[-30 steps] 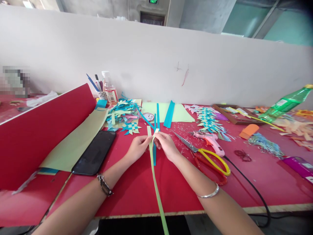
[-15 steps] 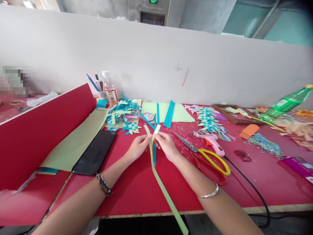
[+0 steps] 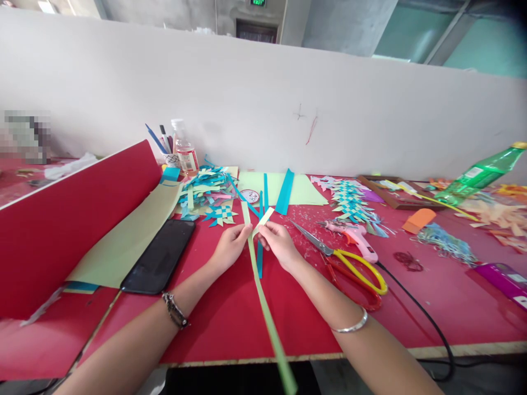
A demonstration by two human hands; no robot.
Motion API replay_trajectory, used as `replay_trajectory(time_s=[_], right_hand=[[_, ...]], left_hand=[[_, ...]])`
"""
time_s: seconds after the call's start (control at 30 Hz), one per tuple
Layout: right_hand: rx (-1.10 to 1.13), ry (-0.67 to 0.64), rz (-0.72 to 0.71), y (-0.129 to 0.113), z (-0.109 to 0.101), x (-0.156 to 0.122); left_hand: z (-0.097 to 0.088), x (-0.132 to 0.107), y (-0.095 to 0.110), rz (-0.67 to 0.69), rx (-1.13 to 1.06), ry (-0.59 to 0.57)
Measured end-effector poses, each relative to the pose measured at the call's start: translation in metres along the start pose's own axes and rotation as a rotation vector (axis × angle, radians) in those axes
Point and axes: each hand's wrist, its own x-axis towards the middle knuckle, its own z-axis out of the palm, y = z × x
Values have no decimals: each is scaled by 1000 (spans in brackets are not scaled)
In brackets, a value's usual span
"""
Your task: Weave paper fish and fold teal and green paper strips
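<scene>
Both my hands meet over the middle of the red table (image 3: 230,318). My left hand (image 3: 230,245) and my right hand (image 3: 279,243) each pinch a long light green paper strip (image 3: 263,307). The strip runs from my fingertips down past the table's front edge, and its two short upper ends stick out beyond my fingers in a V. A teal paper strip (image 3: 259,258) lies on the table under my hands.
A black phone (image 3: 158,257) lies to the left on pale green paper (image 3: 123,241). Yellow-handled scissors (image 3: 346,260) and a pink glue gun (image 3: 358,237) with its black cord lie to the right. Woven paper pieces (image 3: 208,192), teal strips, a small bottle (image 3: 184,148) and pens stand behind; a green bottle (image 3: 477,175) is far right.
The short upper end of the green strip has folded out to the right, opening a V. The strip's long tail swung right, then back toward the centre. My hands stayed in place.
</scene>
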Motion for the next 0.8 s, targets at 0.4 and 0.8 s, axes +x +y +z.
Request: replay_trajectory(time_s=[0.4,0.8], right_hand=[[-37,-96,-13,-1,0,-1],[17,-2,-40,1,-2,0]], left_hand=[[0,-2,4,116,-19,-104],[1,-1,2,36,51,12]])
